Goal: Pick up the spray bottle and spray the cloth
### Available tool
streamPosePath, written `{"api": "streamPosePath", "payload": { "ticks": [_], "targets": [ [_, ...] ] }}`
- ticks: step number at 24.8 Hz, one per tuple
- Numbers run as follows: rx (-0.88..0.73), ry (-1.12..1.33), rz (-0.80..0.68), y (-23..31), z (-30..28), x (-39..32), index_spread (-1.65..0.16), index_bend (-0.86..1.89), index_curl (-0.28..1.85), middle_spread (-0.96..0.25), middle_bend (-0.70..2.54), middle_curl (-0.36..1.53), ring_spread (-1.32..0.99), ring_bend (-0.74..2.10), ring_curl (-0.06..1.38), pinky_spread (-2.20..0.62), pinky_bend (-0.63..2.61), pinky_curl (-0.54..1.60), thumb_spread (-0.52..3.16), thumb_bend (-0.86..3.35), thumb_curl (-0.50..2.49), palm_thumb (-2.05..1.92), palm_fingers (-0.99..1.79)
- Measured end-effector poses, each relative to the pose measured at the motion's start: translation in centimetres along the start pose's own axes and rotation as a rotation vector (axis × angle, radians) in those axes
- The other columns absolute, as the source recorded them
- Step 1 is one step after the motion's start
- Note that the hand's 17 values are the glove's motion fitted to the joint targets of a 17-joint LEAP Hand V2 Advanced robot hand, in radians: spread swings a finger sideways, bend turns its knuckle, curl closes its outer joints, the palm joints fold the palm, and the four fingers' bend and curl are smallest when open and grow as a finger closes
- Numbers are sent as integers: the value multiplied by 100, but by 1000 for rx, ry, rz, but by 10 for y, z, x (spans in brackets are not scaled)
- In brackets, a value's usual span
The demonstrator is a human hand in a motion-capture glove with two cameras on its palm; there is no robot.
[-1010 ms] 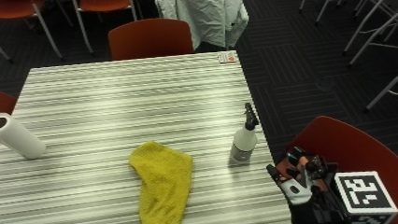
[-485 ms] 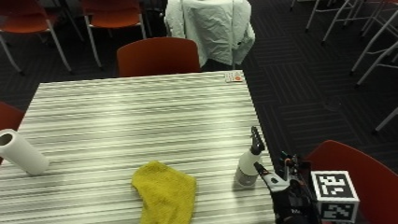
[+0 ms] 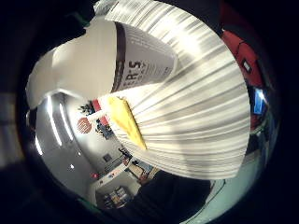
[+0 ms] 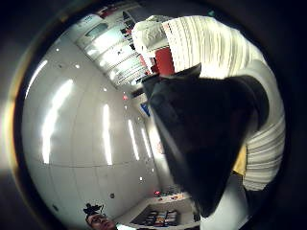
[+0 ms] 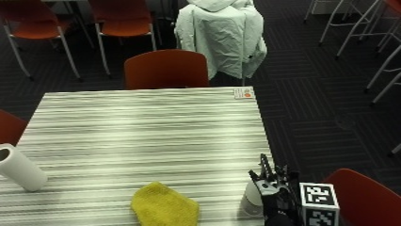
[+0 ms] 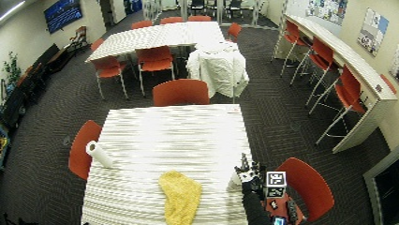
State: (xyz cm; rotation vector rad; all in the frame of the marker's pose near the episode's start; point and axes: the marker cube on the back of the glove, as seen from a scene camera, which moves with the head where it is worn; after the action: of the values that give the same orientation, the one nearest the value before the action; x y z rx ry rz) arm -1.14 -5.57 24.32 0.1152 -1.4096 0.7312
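Although the spray bottle (image 5: 253,197) stands upright on the striped counter (image 5: 144,136) at its near right edge, the gloved right hand (image 5: 274,197) is right against it; whether the grip has closed round it I cannot tell. The yellow cloth (image 5: 165,208) lies flat to its left, apart. Lifting and spraying both seem left to do.

Striped table (image 5: 144,127) bears yellow cloth (image 5: 164,209), spray bottle (image 5: 253,197), paper roll (image 5: 20,168)
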Motion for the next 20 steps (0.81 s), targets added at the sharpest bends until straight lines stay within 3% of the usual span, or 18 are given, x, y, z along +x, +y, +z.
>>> {"api": "streamPosePath", "payload": {
  "ticks": [12, 20],
  "targets": [
    [5, 26, -28, -3, 8, -4, -35, 18, 27, -3, 20, 35, 10, 44, 35, 17, 40, 35, 104, -1, 52, 86, 24],
    [10, -29, -94, -9, 5, -2, -33, 34, 34, -5, 24, 37, 10, 36, 33, 17, 19, 29, 107, 3, 54, 94, 39]
  ]
}}
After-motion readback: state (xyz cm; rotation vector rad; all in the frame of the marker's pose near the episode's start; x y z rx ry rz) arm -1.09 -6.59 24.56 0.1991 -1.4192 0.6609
